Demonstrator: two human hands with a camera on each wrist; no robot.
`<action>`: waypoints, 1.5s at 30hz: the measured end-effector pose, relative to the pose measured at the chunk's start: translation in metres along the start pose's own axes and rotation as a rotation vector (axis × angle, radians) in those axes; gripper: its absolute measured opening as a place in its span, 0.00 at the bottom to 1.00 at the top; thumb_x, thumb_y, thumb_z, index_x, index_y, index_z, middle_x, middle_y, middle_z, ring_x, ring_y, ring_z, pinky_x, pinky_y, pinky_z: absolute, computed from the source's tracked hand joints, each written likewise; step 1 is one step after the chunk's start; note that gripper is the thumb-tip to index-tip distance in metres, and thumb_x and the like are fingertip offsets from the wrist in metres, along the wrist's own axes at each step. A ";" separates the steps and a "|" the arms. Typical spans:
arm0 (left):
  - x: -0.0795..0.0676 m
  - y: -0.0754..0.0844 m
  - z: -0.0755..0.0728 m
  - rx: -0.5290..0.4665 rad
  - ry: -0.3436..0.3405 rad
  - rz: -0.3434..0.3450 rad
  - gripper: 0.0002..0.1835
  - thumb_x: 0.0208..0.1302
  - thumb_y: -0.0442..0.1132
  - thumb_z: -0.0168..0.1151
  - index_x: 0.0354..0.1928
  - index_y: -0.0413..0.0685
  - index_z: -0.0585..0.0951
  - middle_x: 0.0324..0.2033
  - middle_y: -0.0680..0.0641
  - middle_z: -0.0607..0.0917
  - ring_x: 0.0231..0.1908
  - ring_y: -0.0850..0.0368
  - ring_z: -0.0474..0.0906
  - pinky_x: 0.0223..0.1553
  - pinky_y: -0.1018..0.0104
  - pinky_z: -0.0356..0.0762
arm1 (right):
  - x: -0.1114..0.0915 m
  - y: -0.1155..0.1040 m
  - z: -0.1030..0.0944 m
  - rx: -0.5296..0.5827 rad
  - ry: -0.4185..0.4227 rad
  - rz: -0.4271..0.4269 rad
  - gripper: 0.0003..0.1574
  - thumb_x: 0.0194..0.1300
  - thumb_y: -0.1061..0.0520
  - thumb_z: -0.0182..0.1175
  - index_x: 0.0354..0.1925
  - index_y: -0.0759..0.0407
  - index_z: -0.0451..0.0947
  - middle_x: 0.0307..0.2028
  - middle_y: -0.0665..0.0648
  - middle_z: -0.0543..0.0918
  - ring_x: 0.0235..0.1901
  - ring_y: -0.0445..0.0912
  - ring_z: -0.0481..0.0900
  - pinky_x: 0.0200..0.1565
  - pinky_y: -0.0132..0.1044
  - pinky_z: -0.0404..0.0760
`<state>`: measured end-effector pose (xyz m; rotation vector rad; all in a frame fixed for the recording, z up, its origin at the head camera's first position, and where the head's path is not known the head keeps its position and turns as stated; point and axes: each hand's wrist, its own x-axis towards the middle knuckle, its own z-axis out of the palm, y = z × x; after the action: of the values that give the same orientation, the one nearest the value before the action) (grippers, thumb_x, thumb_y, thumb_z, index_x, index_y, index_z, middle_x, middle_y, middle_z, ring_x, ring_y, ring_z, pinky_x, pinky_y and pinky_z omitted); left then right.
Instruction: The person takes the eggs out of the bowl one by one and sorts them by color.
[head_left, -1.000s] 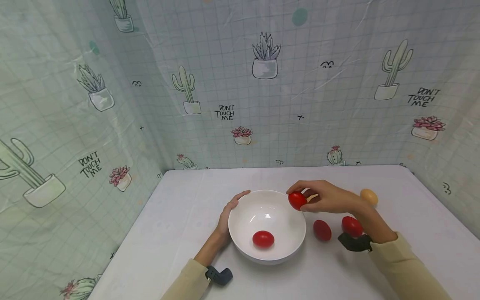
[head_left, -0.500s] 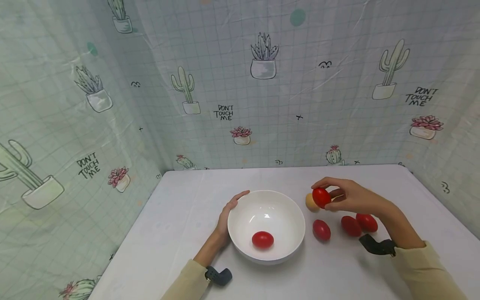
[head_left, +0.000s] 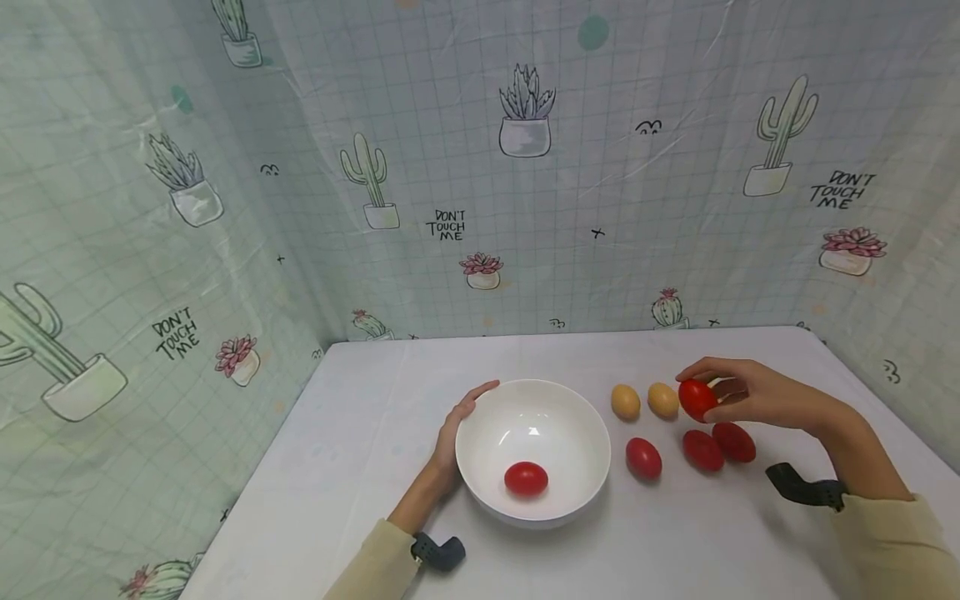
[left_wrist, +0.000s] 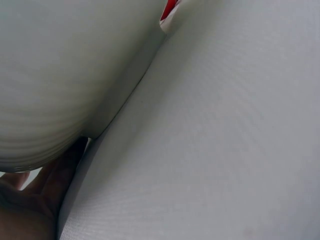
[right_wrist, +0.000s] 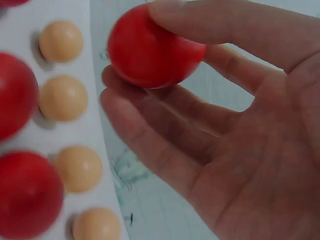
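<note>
My right hand (head_left: 761,396) pinches a red egg (head_left: 697,400) between thumb and fingertips, above the right part of the table. The right wrist view shows the held egg (right_wrist: 150,47) with the thumb on top and fingers beneath. My left hand (head_left: 455,429) lies along the left outer side of a white bowl (head_left: 534,408), fingers stretched toward its far rim. Inside the bowl sits another red egg (head_left: 527,479). In the left wrist view, the bowl's wall (left_wrist: 65,65) fills the upper left, with part of the hand (left_wrist: 30,200) underneath.
Right of the bowl lies a red egg (head_left: 643,459), and farther right two more red eggs lie side by side, one being the left egg (head_left: 702,451). Behind them are small yellow eggs, including one (head_left: 626,402) near the bowl. A patterned cloth (head_left: 600,183) surrounds the table.
My right hand has moved right, carrying the red egg from the bowl's right rim to above the other eggs and uncovering the yellow ones. The left hand and bowl have stayed in place.
</note>
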<state>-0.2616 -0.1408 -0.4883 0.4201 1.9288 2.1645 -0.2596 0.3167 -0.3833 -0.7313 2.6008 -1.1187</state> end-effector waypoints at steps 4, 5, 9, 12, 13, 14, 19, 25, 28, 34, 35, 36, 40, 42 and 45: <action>0.001 -0.001 0.001 0.001 0.001 0.003 0.31 0.80 0.53 0.24 0.78 0.61 0.63 0.75 0.47 0.71 0.70 0.54 0.74 0.65 0.65 0.78 | -0.011 0.015 -0.009 0.012 -0.026 0.032 0.38 0.61 0.55 0.70 0.66 0.62 0.70 0.60 0.70 0.79 0.54 0.52 0.81 0.43 0.35 0.87; 0.001 -0.001 0.001 0.002 0.001 0.004 0.31 0.80 0.53 0.24 0.78 0.61 0.63 0.74 0.47 0.71 0.69 0.54 0.75 0.65 0.65 0.78 | -0.013 0.019 -0.011 0.019 -0.035 0.040 0.38 0.61 0.56 0.70 0.66 0.63 0.70 0.60 0.70 0.78 0.54 0.52 0.81 0.43 0.37 0.88; 0.001 -0.001 0.002 0.000 -0.003 0.003 0.31 0.80 0.53 0.24 0.78 0.61 0.63 0.75 0.47 0.71 0.69 0.54 0.75 0.65 0.65 0.78 | -0.021 0.032 -0.018 0.001 -0.058 0.095 0.40 0.61 0.53 0.70 0.67 0.64 0.69 0.60 0.70 0.78 0.54 0.51 0.80 0.42 0.38 0.87; 0.000 0.000 0.002 -0.003 -0.002 -0.005 0.31 0.80 0.53 0.24 0.78 0.61 0.63 0.75 0.47 0.70 0.70 0.54 0.74 0.65 0.65 0.78 | -0.027 0.041 -0.023 0.001 -0.081 0.129 0.41 0.61 0.52 0.69 0.68 0.64 0.69 0.60 0.69 0.78 0.55 0.53 0.78 0.42 0.38 0.86; -0.001 0.000 0.002 -0.003 0.000 -0.008 0.31 0.80 0.53 0.24 0.78 0.62 0.63 0.75 0.47 0.70 0.70 0.53 0.74 0.65 0.65 0.78 | -0.029 0.043 -0.025 0.001 -0.088 0.141 0.41 0.61 0.52 0.69 0.68 0.64 0.69 0.60 0.69 0.77 0.56 0.53 0.77 0.42 0.38 0.86; -0.001 0.000 0.002 -0.002 0.003 -0.010 0.31 0.80 0.53 0.24 0.78 0.62 0.63 0.75 0.47 0.70 0.70 0.53 0.74 0.65 0.65 0.78 | -0.031 0.046 -0.027 0.009 -0.100 0.144 0.41 0.61 0.52 0.69 0.68 0.64 0.68 0.61 0.70 0.76 0.56 0.53 0.77 0.42 0.39 0.87; -0.002 0.001 0.001 0.014 0.010 0.000 0.31 0.80 0.54 0.24 0.79 0.61 0.62 0.75 0.46 0.70 0.72 0.51 0.72 0.66 0.66 0.77 | -0.037 0.057 -0.034 0.055 -0.142 0.207 0.42 0.62 0.52 0.68 0.68 0.66 0.64 0.60 0.69 0.77 0.55 0.52 0.77 0.44 0.43 0.87; -0.002 0.002 0.002 0.011 0.009 -0.006 0.31 0.80 0.54 0.24 0.78 0.63 0.62 0.75 0.48 0.70 0.72 0.51 0.72 0.66 0.66 0.77 | -0.040 0.064 -0.038 0.098 -0.160 0.296 0.38 0.64 0.56 0.67 0.65 0.72 0.63 0.54 0.64 0.79 0.50 0.49 0.78 0.45 0.41 0.89; -0.001 0.003 0.002 0.010 0.009 -0.008 0.31 0.79 0.54 0.24 0.78 0.64 0.62 0.75 0.48 0.70 0.72 0.52 0.72 0.65 0.66 0.77 | -0.040 0.065 -0.039 0.092 -0.163 0.352 0.36 0.63 0.57 0.68 0.63 0.71 0.66 0.53 0.63 0.79 0.50 0.49 0.78 0.46 0.42 0.89; 0.000 0.002 0.002 0.018 0.007 0.000 0.31 0.79 0.54 0.24 0.78 0.63 0.62 0.75 0.48 0.70 0.72 0.53 0.72 0.65 0.67 0.77 | -0.039 0.068 -0.037 0.084 -0.178 0.436 0.32 0.63 0.60 0.67 0.62 0.69 0.68 0.53 0.63 0.79 0.49 0.50 0.78 0.48 0.46 0.89; 0.000 0.002 0.002 0.017 0.008 0.002 0.31 0.79 0.54 0.24 0.78 0.63 0.62 0.75 0.48 0.70 0.71 0.53 0.72 0.66 0.67 0.77 | -0.039 0.069 -0.036 0.080 -0.184 0.440 0.32 0.63 0.60 0.67 0.62 0.69 0.69 0.52 0.63 0.79 0.49 0.50 0.78 0.49 0.47 0.89; 0.000 0.002 0.002 0.016 0.007 0.002 0.31 0.79 0.54 0.24 0.78 0.63 0.62 0.75 0.48 0.70 0.72 0.53 0.72 0.66 0.66 0.77 | -0.038 0.069 -0.036 0.078 -0.188 0.447 0.31 0.64 0.60 0.66 0.62 0.69 0.69 0.52 0.63 0.79 0.49 0.50 0.78 0.49 0.47 0.89; 0.000 0.001 0.002 0.015 0.004 0.003 0.31 0.80 0.54 0.23 0.78 0.64 0.62 0.75 0.49 0.70 0.72 0.53 0.72 0.66 0.66 0.77 | -0.038 0.069 -0.034 0.065 -0.194 0.455 0.31 0.64 0.61 0.66 0.61 0.70 0.68 0.52 0.64 0.79 0.50 0.51 0.77 0.49 0.49 0.89; 0.001 0.001 0.002 0.014 0.000 0.001 0.31 0.80 0.54 0.24 0.78 0.64 0.62 0.75 0.49 0.69 0.72 0.52 0.71 0.66 0.66 0.76 | -0.038 0.068 -0.033 0.059 -0.194 0.462 0.31 0.64 0.61 0.66 0.62 0.70 0.68 0.52 0.63 0.79 0.50 0.50 0.77 0.50 0.49 0.89; 0.000 0.000 0.002 0.019 0.000 -0.003 0.31 0.79 0.54 0.23 0.78 0.64 0.62 0.75 0.49 0.69 0.72 0.52 0.71 0.66 0.66 0.76 | -0.038 0.066 -0.031 0.047 -0.193 0.462 0.31 0.64 0.61 0.66 0.62 0.70 0.69 0.52 0.63 0.80 0.50 0.50 0.77 0.50 0.49 0.89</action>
<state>-0.2610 -0.1392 -0.4881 0.4202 1.9502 2.1463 -0.2625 0.3941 -0.4100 -0.1937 2.3940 -0.9111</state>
